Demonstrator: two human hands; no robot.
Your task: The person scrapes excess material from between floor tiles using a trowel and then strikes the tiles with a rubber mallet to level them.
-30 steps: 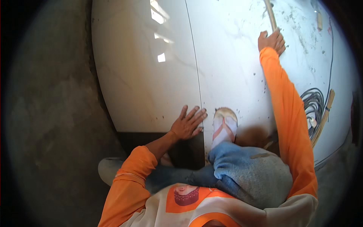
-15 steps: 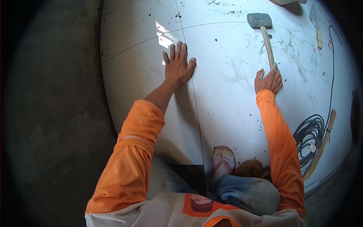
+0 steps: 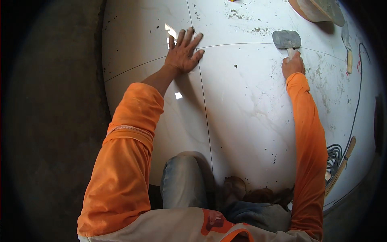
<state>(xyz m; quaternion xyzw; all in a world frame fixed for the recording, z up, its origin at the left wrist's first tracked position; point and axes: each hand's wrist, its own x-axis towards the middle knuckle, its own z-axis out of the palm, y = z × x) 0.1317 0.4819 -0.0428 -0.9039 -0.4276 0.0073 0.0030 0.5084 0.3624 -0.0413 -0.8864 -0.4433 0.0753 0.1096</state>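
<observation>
My left hand rests palm down on the white marble-patterned tiles, fingers spread, where two joint lines cross. My right hand is closed round the handle of a rubber mallet, just below its grey head, on the tiles at upper right. Small dark specks and grey smudges dot the tiles. My left knee is on the tiling below my hands.
A tan rounded object lies at top right, beside a trowel. A coiled cable and a bundle of thin sticks lie at lower right. Rough dark concrete runs along the left.
My left hand has moved forward from beside my foot to the joint crossing. My right hand now grips the mallet nearer its head. My left knee has come forward onto the tiles.
</observation>
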